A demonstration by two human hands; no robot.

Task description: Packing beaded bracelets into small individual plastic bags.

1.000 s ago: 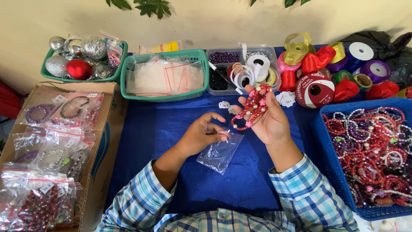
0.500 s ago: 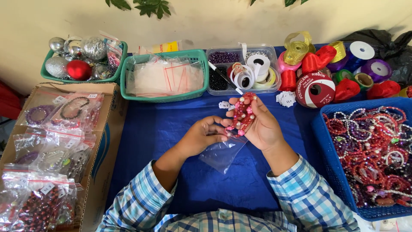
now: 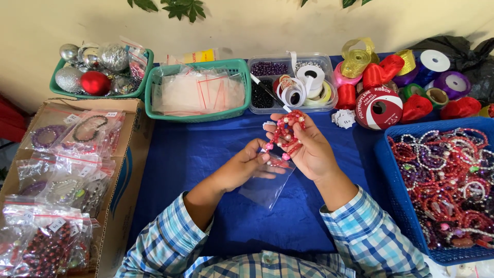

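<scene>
My right hand (image 3: 310, 150) holds a red and pink beaded bracelet (image 3: 286, 133) bunched in its fingers above the blue tablecloth (image 3: 180, 154). My left hand (image 3: 242, 167) pinches the top edge of a small clear zip bag (image 3: 266, 185), which hangs down onto the cloth just under the bracelet. The two hands are close together at the middle of the table.
A blue basket (image 3: 383, 154) of beaded bracelets sits at the right. A cardboard box (image 3: 135, 139) of bagged bracelets lies at the left. Behind stand a green basket (image 3: 242, 64) of clear bags, a green basket (image 3: 149, 54) of ornaments, a clear box (image 3: 329, 62) with tape rolls, and ribbon spools (image 3: 378, 105).
My right hand has lowered the bracelet toward the bag's mouth. My left hand has lifted the bag's top edge up to meet it.
</scene>
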